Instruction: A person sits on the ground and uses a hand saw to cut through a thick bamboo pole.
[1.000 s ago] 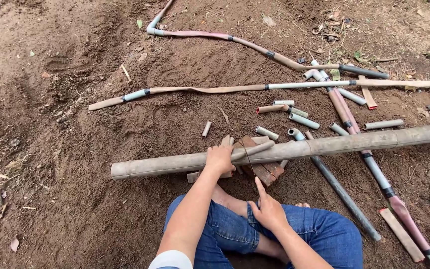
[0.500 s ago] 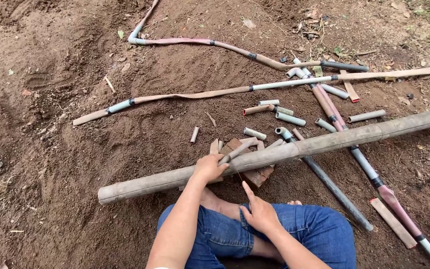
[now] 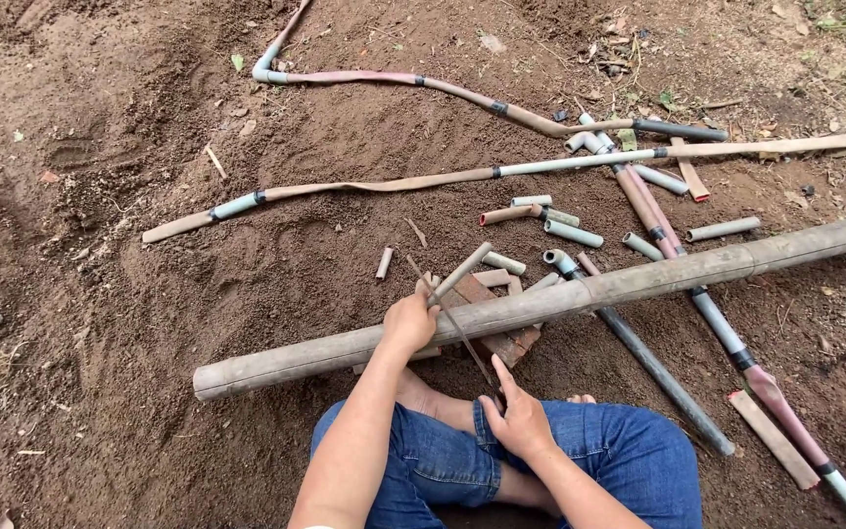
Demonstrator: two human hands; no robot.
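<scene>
I sit cross-legged on bare soil in blue jeans. A long bamboo pole (image 3: pixel 638 279) lies across red bricks (image 3: pixel 501 343) in front of my knees. My left hand (image 3: pixel 408 321) presses down on top of the pole and grips it. My right hand (image 3: pixel 521 421) hovers over my lap, its fingers pinching the near end of a thin dark saw blade (image 3: pixel 452 323). The blade slants up and across the pole beside my left hand. A short grey stick (image 3: pixel 462 270) juts out just beyond my left hand.
Several short cut tube pieces (image 3: pixel 572 233) lie scattered beyond the pole. Long thin poles (image 3: pixel 423 182) and a curved one (image 3: pixel 443 88) stretch across the soil farther off. A dark pipe (image 3: pixel 658 367) and a pink-and-white pole (image 3: pixel 766 387) run under the bamboo at my right.
My right hand has lifted from my lap toward the pole, and the thin blade now lies across the pole. My left hand has stayed on the pole.
</scene>
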